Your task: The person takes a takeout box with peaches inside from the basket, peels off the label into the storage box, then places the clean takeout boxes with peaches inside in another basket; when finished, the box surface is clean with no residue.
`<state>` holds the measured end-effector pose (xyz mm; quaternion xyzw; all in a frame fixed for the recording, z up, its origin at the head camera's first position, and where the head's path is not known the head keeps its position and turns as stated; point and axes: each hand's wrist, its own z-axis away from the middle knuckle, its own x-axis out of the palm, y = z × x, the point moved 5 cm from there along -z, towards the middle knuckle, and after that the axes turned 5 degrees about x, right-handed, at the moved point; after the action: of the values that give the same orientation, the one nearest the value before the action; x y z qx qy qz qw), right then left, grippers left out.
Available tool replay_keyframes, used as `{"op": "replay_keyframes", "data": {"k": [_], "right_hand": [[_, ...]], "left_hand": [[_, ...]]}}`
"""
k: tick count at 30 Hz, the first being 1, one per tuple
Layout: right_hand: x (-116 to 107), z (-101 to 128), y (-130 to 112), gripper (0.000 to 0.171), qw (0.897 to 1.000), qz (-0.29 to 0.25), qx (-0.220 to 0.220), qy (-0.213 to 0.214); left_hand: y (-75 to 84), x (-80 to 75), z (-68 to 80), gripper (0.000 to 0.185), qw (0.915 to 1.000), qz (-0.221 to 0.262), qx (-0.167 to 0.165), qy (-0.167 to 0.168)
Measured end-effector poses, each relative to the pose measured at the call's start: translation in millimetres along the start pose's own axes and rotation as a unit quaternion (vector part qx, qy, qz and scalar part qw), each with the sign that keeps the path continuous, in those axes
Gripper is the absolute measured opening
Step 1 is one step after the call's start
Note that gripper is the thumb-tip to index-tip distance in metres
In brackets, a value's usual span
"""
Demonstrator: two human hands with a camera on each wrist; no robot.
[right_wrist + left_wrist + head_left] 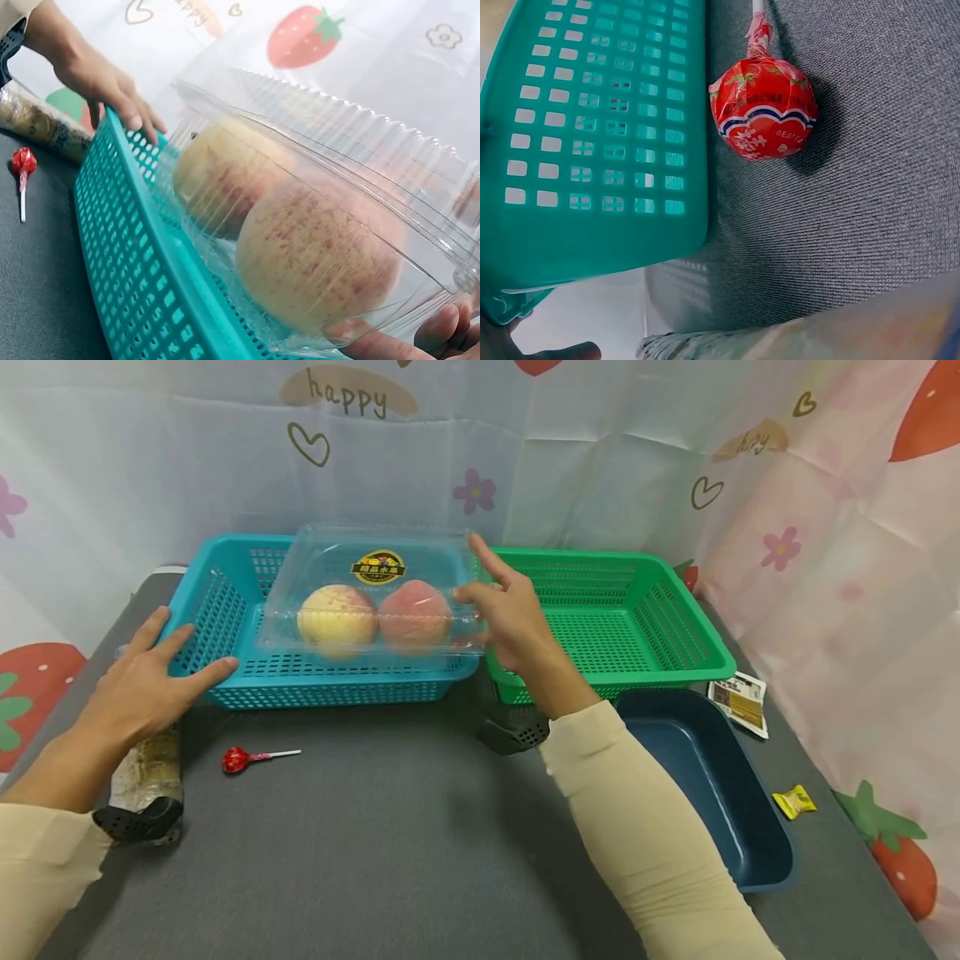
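**Fruit box held over the blue basket**

Head view: the right hand (504, 614) gripped the clear box (371, 592) of two fruits over the blue basket (225, 618); the left hand (146, 681) lay flat, fingers straight, against the basket's corner.

Left wrist: a lollipop (763, 112) lay on the mat (877, 195) beside the basket.

Right wrist: fingertips (439, 330) pinched the box's edge.
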<state>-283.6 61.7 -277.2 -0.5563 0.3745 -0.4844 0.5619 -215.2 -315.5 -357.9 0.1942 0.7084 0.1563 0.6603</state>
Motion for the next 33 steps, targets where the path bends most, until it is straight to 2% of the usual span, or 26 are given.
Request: {"op": "replay_keyframes", "data": {"k": [6, 16, 29, 33], "right_hand": [[-6, 17, -8, 0.067, 1.0, -0.002, -0.004, -0.004], [-16, 48, -17, 0.067, 0.998, -0.039, -0.023, -0.036], [-38, 91, -15, 0.067, 0.998, -0.043, -0.036, -0.026], [-44, 104, -10, 0.068, 0.998, -0.028, -0.048, -0.019]], "left_hand": [[-2.7, -0.1, -1.7, 0.09, 1.0, -0.003, 0.004, 0.001], [-1.5, 1.2, -1.4, 0.091, 0.9998, -0.012, -0.003, 0.013], [-1.6, 1.0, -2.4, 0.092, 0.9998, -0.012, -0.004, 0.017], [-1.7, 1.1, -3.4, 0.092, 0.9998, -0.01, -0.002, 0.017]]}}
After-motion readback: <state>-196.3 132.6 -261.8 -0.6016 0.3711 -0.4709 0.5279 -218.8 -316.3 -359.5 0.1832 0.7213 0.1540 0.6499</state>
